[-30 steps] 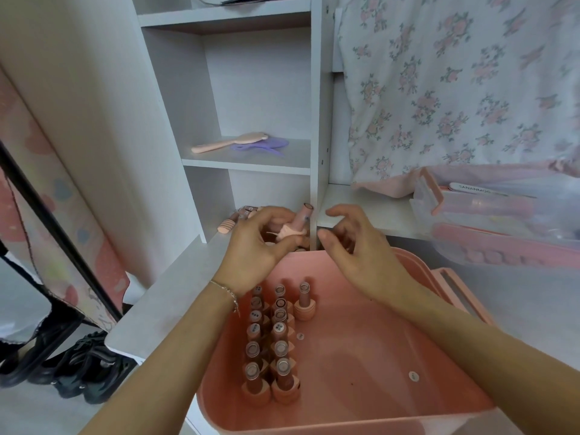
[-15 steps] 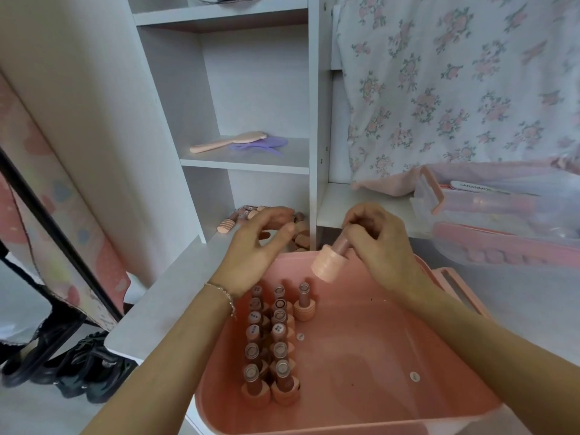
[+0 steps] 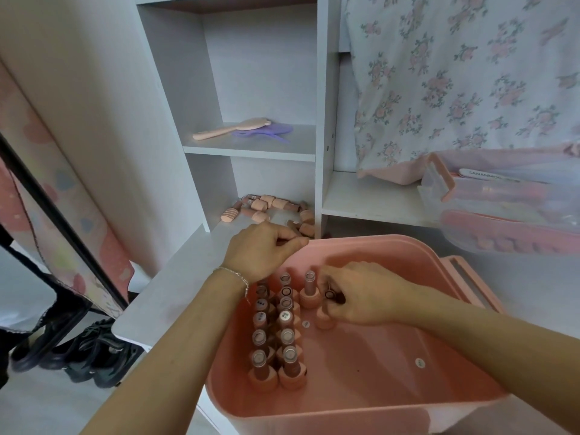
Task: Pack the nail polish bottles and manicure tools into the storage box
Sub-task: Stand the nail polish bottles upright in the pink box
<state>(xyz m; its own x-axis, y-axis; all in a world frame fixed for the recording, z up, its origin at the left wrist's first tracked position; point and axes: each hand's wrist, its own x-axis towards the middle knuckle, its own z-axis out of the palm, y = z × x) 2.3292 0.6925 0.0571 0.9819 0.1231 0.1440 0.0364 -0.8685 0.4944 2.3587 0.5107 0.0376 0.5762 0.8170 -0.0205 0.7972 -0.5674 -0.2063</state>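
Observation:
The pink storage box (image 3: 376,381) stands open on the white desk, below centre. Several nail polish bottles (image 3: 273,337) stand in two rows along its left side, and one stands alone (image 3: 309,291) behind them. My right hand (image 3: 361,296) is inside the box. It grips a bottle (image 3: 324,320) by its cap, with the base down on the box floor. My left hand (image 3: 263,251) hovers over the box's back-left rim with its fingers curled. Whether it holds anything is hidden. Loose bottles (image 3: 273,205) lie on the low shelf just beyond it.
A clear organiser (image 3: 502,208) with pink trim and a nail file (image 3: 489,177) sits at the right. A hairbrush (image 3: 232,130) and a purple comb (image 3: 266,131) lie on the upper shelf. Floral cloth (image 3: 455,73) hangs behind. Dark shoes (image 3: 88,350) are on the floor, left.
My right hand took the bottle from my left hand and lowered it into the box beside the lone bottle. My left hand went back toward the shelf pile and curled.

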